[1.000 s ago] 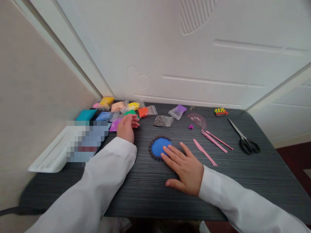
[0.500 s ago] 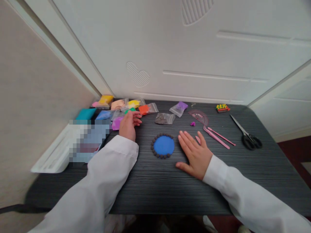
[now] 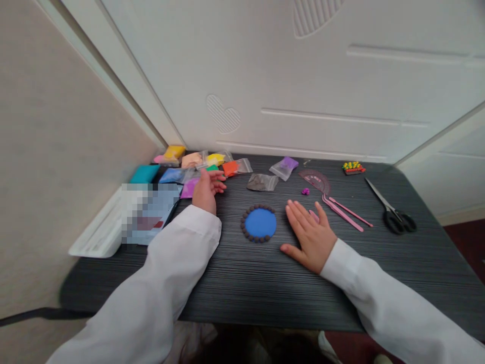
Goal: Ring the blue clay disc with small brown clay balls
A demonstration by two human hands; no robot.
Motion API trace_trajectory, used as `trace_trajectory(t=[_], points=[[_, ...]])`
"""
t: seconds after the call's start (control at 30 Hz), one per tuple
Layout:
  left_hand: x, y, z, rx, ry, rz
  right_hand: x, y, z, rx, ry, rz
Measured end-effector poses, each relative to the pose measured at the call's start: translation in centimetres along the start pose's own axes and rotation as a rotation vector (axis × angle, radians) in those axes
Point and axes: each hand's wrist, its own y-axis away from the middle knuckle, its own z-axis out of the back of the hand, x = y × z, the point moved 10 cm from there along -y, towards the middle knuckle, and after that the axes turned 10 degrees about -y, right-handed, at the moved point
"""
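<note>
A flat blue clay disc lies on the dark table, with small dark clay balls set along much of its rim. The balls leave its right side bare. Just right of the disc, my right hand rests palm down with its fingers stretched out; what is under the palm is hidden. A pink tool shows partly between its fingers. My left hand is on its side at the left, fingers loosely apart and holding nothing, next to a magenta clay packet. Behind the disc lies a zip bag of dark clay.
Several coloured clay packets lie along the back left, near a white tray. At the right are a protractor, pink tweezers, a thin pink stick, black-handled scissors and a small yellow-dotted clay piece.
The view has shifted a little, so everything sits slightly further right in the picture. Both hands keep nearly the same pose and place beside the blue disc.
</note>
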Motion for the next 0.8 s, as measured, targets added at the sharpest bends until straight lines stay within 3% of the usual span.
trace_trajectory(t=[0.27, 0.4, 0.5, 0.57, 0.73, 0.8], points=[[0.1, 0.0, 0.0, -0.002, -0.01, 0.021, 0.4, 0.1, -0.3, 0.034, -0.042, 0.033], [-0.2, 0.1, -0.4, 0.044, -0.02, 0.022, -2.2, 0.0, 2.6, -0.083, -0.164, -0.052], [-0.3, 0.1, -0.5, 0.051, -0.02, 0.022, -5.4, 0.3, 5.0, -0.256, -0.247, -0.2], [-0.3, 0.1, -0.5, 0.051, -0.021, 0.026, -7.1, 0.5, 5.6, -0.327, -0.199, -0.289], [-0.4, 0.1, -0.5, 0.049, -0.038, 0.018, -7.5, -0.1, 5.1, -0.307, 0.01, -0.224], [-0.4, 0.1, -0.5, 0.045, -0.05, 0.011, -7.4, -0.4, 4.8, -0.221, -0.01, -0.194]])
